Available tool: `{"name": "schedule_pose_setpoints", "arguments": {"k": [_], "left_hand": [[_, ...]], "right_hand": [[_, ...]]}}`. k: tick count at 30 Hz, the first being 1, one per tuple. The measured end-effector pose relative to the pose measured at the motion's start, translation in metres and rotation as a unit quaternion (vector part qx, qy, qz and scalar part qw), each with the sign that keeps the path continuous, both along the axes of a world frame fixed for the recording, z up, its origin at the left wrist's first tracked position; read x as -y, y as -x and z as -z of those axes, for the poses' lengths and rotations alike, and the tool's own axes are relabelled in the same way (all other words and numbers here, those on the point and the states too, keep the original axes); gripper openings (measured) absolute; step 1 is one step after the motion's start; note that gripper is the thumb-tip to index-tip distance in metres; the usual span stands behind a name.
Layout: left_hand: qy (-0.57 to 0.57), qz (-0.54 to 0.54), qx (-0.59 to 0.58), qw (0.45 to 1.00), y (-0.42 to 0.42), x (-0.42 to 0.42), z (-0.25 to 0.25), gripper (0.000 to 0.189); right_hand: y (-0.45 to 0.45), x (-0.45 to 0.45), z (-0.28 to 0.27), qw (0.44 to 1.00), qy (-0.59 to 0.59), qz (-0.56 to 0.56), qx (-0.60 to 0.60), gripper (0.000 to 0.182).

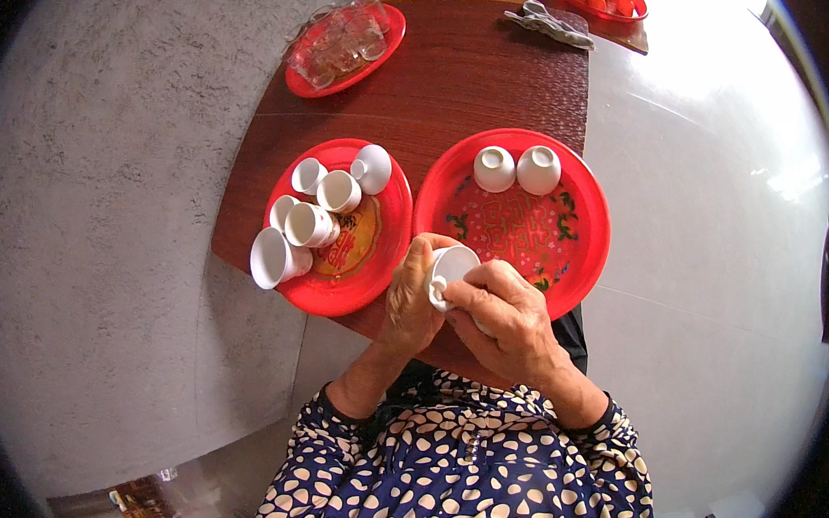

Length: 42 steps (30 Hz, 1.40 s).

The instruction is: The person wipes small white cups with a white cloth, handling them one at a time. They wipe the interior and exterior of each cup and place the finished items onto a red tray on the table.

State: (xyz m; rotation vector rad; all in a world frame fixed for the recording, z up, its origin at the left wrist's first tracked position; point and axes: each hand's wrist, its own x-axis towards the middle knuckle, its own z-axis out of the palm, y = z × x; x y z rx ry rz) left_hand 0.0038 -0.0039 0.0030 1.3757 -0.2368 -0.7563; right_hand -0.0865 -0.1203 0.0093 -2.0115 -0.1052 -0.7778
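My left hand holds a white cup tilted, its mouth facing up. With the fingers of my right hand I press a piece of white cloth or tissue against the cup's rim. Both hands are over the near edges of two round red trays. On the left tray stand several white cups, most mouth up or tilted, with one small cup tipped so its foot shows. Two white cups rest upside down at the far side of the right tray, which bears a printed pattern.
The trays rest on a dark red-brown wooden table. Farther back, a red tray holds several clear glasses. A crumpled grey cloth lies at the far right edge, near another red tray with orange-red items. A grey wall is at the left.
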Motion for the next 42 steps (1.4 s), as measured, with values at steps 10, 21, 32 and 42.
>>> {"name": "schedule_pose_setpoints", "arguments": {"k": [10,21,32,42], "left_hand": [[0.22,0.049,-0.24,0.944,-0.008,-0.009,0.012,0.05],[-0.022,-0.023,0.039,0.999,0.004,0.002,-0.005,0.045],[-0.106,0.14,0.239,0.955,0.005,0.001,-0.025,0.033],[0.021,0.08,0.108,0.991,0.012,0.007,-0.01,0.021]], "right_hand": [[0.015,0.012,0.007,0.988,-0.028,0.143,0.051,0.034],[0.002,0.037,0.006,0.995,-0.09,-0.031,-0.006,0.024],[-0.009,0.044,0.005,0.995,-0.077,0.042,0.046,0.02],[0.0,0.012,0.02,0.983,0.049,0.145,0.096,0.039]]}}
